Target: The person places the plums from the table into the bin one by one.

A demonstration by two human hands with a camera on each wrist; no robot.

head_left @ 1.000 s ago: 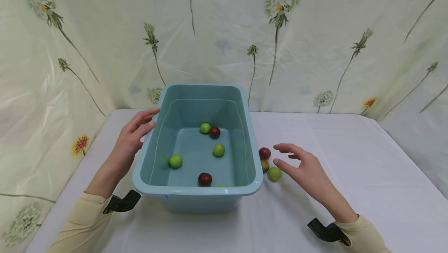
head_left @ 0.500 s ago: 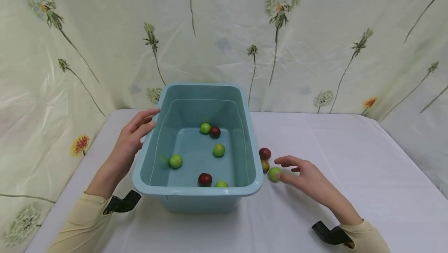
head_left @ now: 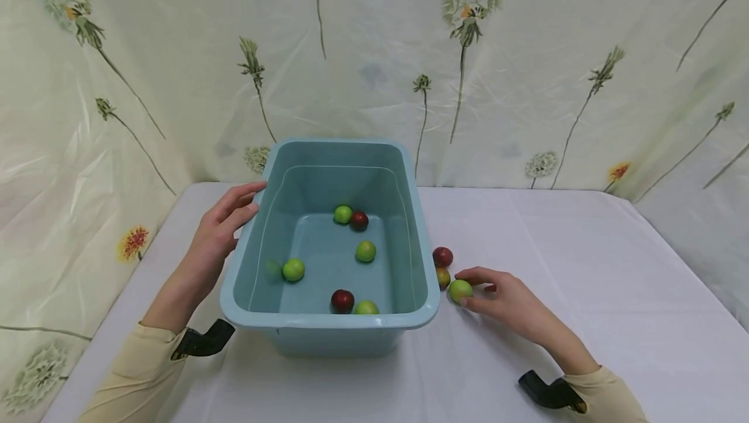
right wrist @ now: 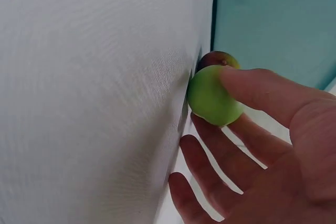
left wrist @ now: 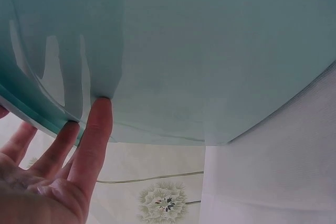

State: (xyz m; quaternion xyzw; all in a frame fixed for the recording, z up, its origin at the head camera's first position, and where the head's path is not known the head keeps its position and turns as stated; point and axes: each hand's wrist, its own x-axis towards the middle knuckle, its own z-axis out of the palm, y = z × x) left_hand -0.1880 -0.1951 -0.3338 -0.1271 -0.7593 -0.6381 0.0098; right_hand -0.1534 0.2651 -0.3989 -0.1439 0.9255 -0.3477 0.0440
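The right hand (head_left: 508,299) closes thumb and fingers round a small green round fruit (head_left: 459,290) that lies on the white-clothed tabletop (head_left: 556,247) just right of the pale blue rectangular plastic tub (head_left: 417,241). The grip looks light, a pinch from the fruit's right side. To do this well, I would judge that the fingers need to cup under the fruit before lifting, since it could roll into the yellow-red fruit (head_left: 442,277) touching it on the tub side; a dark red fruit (head_left: 443,256) sits just beyond that. The left hand (head_left: 219,225) rests straight fingers against the tub's left wall, steadying it, holding nothing. Inside the tub lie six fruits: four green and two dark red, scattered over the floor.
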